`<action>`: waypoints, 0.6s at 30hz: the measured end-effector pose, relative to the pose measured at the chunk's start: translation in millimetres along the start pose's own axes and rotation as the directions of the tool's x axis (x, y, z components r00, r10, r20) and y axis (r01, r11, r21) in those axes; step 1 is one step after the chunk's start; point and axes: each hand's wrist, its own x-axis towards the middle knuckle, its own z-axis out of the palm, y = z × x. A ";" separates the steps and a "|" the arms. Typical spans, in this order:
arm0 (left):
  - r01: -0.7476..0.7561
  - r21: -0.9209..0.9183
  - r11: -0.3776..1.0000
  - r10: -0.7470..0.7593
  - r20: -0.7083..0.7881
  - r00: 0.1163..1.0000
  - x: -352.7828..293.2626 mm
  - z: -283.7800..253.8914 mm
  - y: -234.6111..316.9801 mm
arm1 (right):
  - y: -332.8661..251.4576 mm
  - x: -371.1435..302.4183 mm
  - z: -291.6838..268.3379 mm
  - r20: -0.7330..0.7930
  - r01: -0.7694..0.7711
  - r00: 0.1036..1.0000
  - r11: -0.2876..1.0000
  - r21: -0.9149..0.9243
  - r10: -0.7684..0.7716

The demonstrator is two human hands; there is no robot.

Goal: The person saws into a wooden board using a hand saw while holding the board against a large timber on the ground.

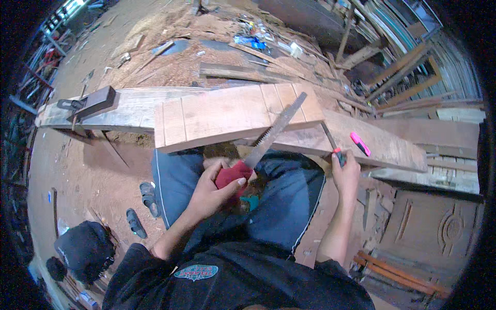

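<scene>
One view only: left of two side-by-side fisheyes on the person's head, upright, unmirrored; looks steeply down and forward over the body; dark shirt (pixel 232 279) closest, along lower edge; trousers (pixel 281 206), left hand (pixel 212 191) and right hand (pixel 345 173) mid-frame at close range, forearms up from below; table (pixel 139 106) crosses just beyond the knees; sawdust-covered floor (pixel 150 51) recedes toward top, farthest part; very wide coverage, takes in leaning timber (pixel 361 55) upper right, carved panel (pixel 439 222) lower right; straight edges bow near rim, corners black
</scene>
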 end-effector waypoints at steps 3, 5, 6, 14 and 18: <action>0.074 -0.102 0.992 -0.081 -0.074 0.994 -1.1 -16.9 10.8 | -0.8 0.8 9.6 0.082 -0.050 0.996 0.998 0.041 0.047; 0.162 -0.165 0.973 -0.180 -0.101 0.979 -6.0 -24.5 16.3 | -0.8 -6.2 12.3 0.093 -0.094 0.992 0.982 0.165 0.079; 0.135 -0.119 0.984 -0.149 -0.114 0.982 -6.0 -29.7 6.6 | 5.4 -10.7 14.6 0.109 -0.132 0.988 0.974 0.185 0.113; 0.169 -0.031 0.985 -0.171 -0.058 0.984 -10.1 -32.2 1.8 | -29.0 -80.9 -12.3 0.120 0.079 0.978 0.828 0.555 -0.173; 0.242 -0.121 0.963 -0.252 -0.082 0.964 -9.9 -28.8 3.5 | -63.7 -80.7 -26.7 0.107 0.320 0.888 0.770 0.552 -0.446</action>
